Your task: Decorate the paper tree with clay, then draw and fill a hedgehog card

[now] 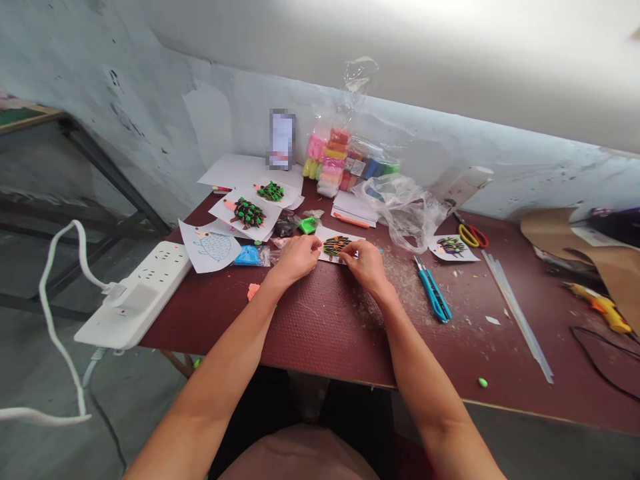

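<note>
A small white card [327, 233] lies on the table in front of me, with a hedgehog figure [336, 245] of dark and green spikes and orange dots. My left hand [299, 258] is closed at the card's left edge, fingertips pinched together; what they hold, if anything, is hidden. Over the card's right part, my right hand [367, 267] pinches with thumb and fingers, touching or just above the figure. Anything between those fingertips is too small to name. Close by are green clay [309, 225], a black clay pack [285, 225], a blue clay pack [248, 255] and an orange clay lump [253, 291].
Hedgehog pictures on paper [270, 217] lie left, a smaller one [453, 247] right. Bagged coloured clay [333, 160] and a crumpled plastic bag [405, 210] stand behind. Rightward are a teal utility knife [433, 290], scissors [470, 235], glue sticks [520, 317] and a glue gun [603, 308]. A power strip [135, 293] sits left.
</note>
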A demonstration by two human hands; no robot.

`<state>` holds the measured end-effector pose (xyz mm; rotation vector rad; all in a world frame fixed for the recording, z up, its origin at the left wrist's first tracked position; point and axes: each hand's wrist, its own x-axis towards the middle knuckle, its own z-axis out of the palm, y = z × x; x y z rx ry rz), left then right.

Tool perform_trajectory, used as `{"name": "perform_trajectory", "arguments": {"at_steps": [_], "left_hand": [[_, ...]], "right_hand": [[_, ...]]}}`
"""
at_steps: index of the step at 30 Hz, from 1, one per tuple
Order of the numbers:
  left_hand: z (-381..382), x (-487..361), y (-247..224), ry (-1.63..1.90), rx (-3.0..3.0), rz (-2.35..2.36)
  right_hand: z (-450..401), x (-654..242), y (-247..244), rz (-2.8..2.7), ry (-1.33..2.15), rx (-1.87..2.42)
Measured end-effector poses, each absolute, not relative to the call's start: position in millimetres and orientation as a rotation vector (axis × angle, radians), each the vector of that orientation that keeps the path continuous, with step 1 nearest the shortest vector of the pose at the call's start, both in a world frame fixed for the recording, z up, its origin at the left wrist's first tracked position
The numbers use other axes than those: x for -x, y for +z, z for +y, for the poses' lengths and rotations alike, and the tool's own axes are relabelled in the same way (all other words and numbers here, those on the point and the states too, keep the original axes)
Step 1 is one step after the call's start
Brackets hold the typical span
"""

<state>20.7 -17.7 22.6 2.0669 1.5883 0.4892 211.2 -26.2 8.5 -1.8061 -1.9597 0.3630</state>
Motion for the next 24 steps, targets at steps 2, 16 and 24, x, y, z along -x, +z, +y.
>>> {"name": "perform_trajectory", "arguments": {"at_steps": [2, 16, 24], "left_hand": [[-18, -21, 24, 0.485, -2.059, 1.591], [-19, -21, 25, 0.463, -2.078, 1.605], [-19, -21, 24, 0.484, -2.075, 1.590]], "right_hand": [[-26, -213, 11, -1.968, 0.360, 1.804], [-26, -211, 5, -1.983, 0.330, 1.805], [-25, -212, 1, -2.007, 0.319, 1.788]]}}
